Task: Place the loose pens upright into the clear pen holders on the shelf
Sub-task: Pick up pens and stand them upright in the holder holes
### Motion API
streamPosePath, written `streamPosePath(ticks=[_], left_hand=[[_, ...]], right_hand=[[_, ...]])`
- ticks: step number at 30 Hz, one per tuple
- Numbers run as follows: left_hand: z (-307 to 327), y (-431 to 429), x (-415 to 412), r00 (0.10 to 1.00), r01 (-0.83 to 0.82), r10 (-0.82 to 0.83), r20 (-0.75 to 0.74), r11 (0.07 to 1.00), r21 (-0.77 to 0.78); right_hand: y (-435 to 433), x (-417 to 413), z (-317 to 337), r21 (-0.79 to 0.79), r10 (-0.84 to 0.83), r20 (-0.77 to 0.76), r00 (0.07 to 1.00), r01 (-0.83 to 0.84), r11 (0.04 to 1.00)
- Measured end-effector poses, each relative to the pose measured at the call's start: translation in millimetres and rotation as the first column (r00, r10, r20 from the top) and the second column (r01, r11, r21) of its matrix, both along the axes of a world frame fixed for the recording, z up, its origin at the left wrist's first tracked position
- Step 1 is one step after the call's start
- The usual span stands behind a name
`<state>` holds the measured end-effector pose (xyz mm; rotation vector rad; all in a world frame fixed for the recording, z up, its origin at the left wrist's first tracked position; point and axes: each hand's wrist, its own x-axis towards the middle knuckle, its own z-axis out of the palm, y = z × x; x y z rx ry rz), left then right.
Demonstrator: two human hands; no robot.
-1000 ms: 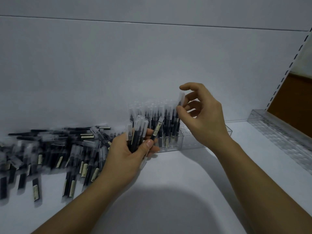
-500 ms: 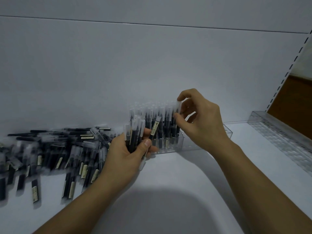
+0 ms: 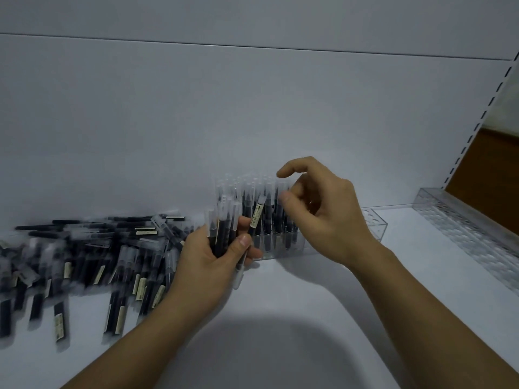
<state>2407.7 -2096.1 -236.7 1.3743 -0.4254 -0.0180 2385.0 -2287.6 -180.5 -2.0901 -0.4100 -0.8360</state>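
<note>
My left hand (image 3: 202, 265) grips a bunch of black pens with clear caps (image 3: 224, 226), held upright just left of the clear pen holder (image 3: 375, 226). Several pens (image 3: 269, 214) stand upright in the left part of that holder, which sits against the shelf's back wall; its right end shows bare holes. My right hand (image 3: 328, 220) hovers at the right side of the standing pens. Its fingers are loosely curled, the index finger is raised over the caps, and nothing is between the fingers.
A big pile of loose black pens (image 3: 98, 248) lies on the white shelf (image 3: 280, 318) to the left. A second long clear holder (image 3: 463, 228) runs along the shelf's right edge, below a slotted upright (image 3: 477, 122).
My right hand lowered a pen into the holder, then let go of it and lifted its fingers off the cap. My left hand kept its bunch and barely moved.
</note>
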Motion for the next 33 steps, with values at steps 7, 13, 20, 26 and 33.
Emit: streamPosePath(ticks=[7, 13, 20, 26, 33], left_hand=[[0.2, -1.1, -2.4, 0.998, 0.056, -0.056, 0.011, 0.998, -0.038], [1.1, 1.8, -0.5, 1.0, -0.012, 0.014, 0.015, 0.997, -0.071], [3.2, 5.3, -4.9, 0.978, -0.02, -0.044, 0.202, 0.952, 0.304], [1.8, 11.6, 1.9, 0.772, -0.311, -0.222, 0.595, 0.685, 0.659], [4.4, 11.3, -0.5, 0.769, -0.425, -0.252, 0.587, 0.484, 0.765]], right_hand=[[10.7, 3.2, -7.2, 0.124, 0.179, -0.202, 0.963, -0.156, 0.98], [-18.0, 0.0, 16.4, 0.56, 0.115, -0.063, 0.991, -0.06, 0.826], [-35.8, 4.6, 18.2, 0.76, 0.179, -0.097, 0.979, -0.044, 0.649], [-39.7, 8.2, 13.9, 0.707, 0.195, -0.183, 0.964, -0.009, 0.707], [-35.6, 9.4, 8.3, 0.54, 0.066, -0.231, 0.971, 0.072, 0.838]])
